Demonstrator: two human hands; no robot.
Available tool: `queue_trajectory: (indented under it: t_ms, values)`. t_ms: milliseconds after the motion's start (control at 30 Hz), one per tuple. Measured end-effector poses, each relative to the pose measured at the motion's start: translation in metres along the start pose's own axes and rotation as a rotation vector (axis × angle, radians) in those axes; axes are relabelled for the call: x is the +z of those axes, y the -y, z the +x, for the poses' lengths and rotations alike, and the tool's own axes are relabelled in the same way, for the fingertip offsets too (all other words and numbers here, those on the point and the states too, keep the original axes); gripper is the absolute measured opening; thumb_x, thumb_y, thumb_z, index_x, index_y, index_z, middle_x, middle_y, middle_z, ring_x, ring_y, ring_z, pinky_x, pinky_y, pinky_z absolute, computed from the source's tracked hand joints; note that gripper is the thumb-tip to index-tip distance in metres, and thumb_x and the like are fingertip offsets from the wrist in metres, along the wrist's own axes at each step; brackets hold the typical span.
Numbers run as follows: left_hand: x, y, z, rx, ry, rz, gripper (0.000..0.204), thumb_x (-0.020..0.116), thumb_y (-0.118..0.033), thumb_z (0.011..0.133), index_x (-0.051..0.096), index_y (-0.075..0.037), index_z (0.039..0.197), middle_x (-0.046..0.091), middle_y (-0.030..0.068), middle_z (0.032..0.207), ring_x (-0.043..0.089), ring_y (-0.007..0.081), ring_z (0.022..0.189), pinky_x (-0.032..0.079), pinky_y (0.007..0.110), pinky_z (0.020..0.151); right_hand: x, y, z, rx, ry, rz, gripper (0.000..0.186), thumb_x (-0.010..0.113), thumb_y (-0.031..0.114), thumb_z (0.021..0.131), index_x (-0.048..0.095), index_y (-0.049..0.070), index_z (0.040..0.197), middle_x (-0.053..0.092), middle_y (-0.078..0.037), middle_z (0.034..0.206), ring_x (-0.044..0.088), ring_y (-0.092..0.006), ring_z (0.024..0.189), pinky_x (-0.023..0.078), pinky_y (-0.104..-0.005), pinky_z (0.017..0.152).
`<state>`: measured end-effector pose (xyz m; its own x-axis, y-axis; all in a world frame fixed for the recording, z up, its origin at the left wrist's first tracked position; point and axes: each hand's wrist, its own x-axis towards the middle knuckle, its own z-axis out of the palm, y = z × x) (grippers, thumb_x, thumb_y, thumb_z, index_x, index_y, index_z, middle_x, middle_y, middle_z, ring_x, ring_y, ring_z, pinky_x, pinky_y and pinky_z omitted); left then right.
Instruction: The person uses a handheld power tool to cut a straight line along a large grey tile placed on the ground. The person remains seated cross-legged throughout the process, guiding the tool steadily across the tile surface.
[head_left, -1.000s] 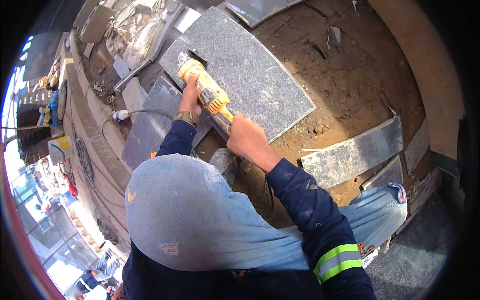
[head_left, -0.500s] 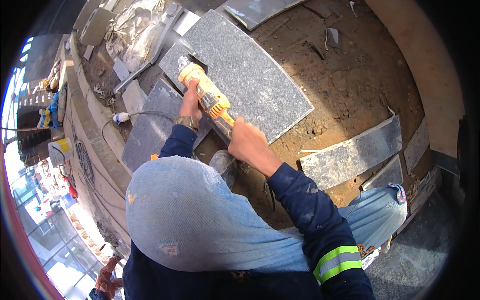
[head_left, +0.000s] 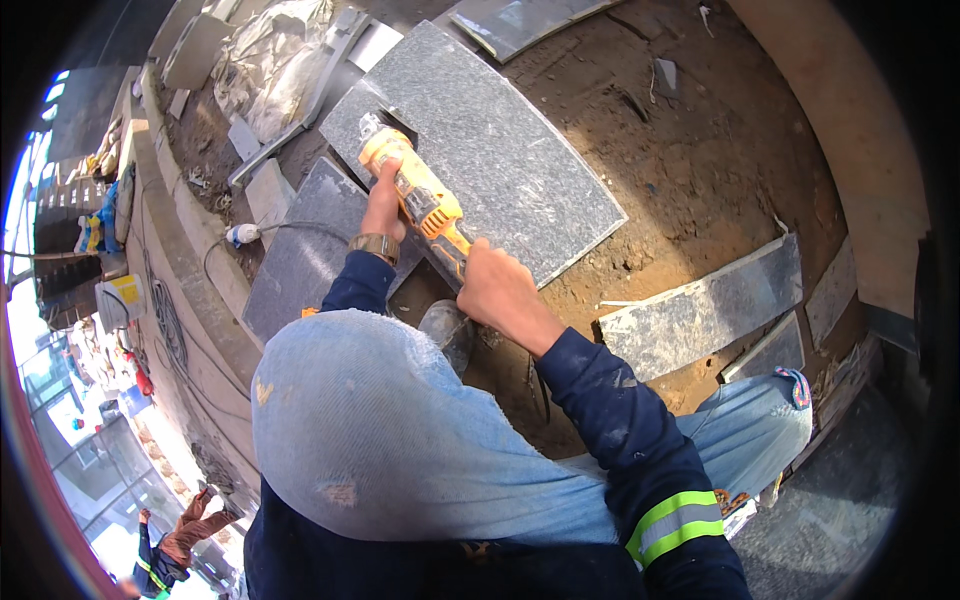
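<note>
My left hand (head_left: 383, 208) wraps round the body of a yellow-orange angle grinder (head_left: 425, 195), while my right hand (head_left: 497, 292) grips its rear handle. The grinder's head and disc are at a notch in the left part of a speckled grey stone slab (head_left: 515, 165), with a cut line beside it. Whether the disc touches the stone I cannot tell. A second grey slab (head_left: 295, 270) lies under and left of my left arm. My bent knee in pale jeans (head_left: 350, 420) fills the lower middle.
Stone strips (head_left: 700, 300) lie on dirt (head_left: 710, 150) at right. A grey cable with a white connector (head_left: 242, 233) runs left; a coiled cable (head_left: 170, 325) lies beside a concrete edge (head_left: 228, 295). Crumpled sheeting (head_left: 272, 65) is at upper left. Another person (head_left: 170, 555) is at lower left.
The grinder and both my hands have shifted a few pixels down and right, with my grip the same. The other person at lower left has changed place and posture.
</note>
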<state>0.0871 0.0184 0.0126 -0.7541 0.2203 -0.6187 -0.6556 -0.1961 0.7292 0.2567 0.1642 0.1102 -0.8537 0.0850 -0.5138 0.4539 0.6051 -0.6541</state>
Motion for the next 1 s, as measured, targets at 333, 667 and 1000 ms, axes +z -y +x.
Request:
queue_trajectory:
  t_ms: [333,667,1000]
  values:
    - [-0.001,-0.005,0.006,0.018,0.016,0.012,0.043,0.058,-0.043,0.093,0.058,-0.005,0.114,0.068,0.0067,0.095,0.068,0.0204,0.084,0.058,0.037,0.078,0.000,0.004,0.009,0.016,0.019,0.011,0.027,0.060,0.005,0.077,0.054,-0.008,0.100,0.065,-0.031,0.092,0.066,-0.0454,0.089,0.052,-0.0505,0.079]
    - [-0.003,-0.007,0.011,0.021,-0.004,0.019,0.044,0.058,-0.043,0.092,0.058,-0.005,0.116,0.067,0.0073,0.096,0.068,0.0210,0.085,0.058,0.037,0.079,0.000,0.006,0.014,0.010,0.013,0.020,0.027,0.060,0.005,0.076,0.056,-0.008,0.099,0.066,-0.031,0.093,0.066,-0.0455,0.090,0.052,-0.0503,0.079]
    - [-0.002,-0.013,0.013,0.013,-0.001,0.019,0.042,0.057,-0.041,0.093,0.058,-0.006,0.116,0.067,0.0068,0.097,0.068,0.0201,0.085,0.057,0.037,0.079,-0.005,0.013,0.018,0.019,0.032,0.035,0.029,0.060,0.005,0.076,0.056,-0.009,0.100,0.065,-0.031,0.095,0.066,-0.0454,0.092,0.052,-0.0496,0.080]
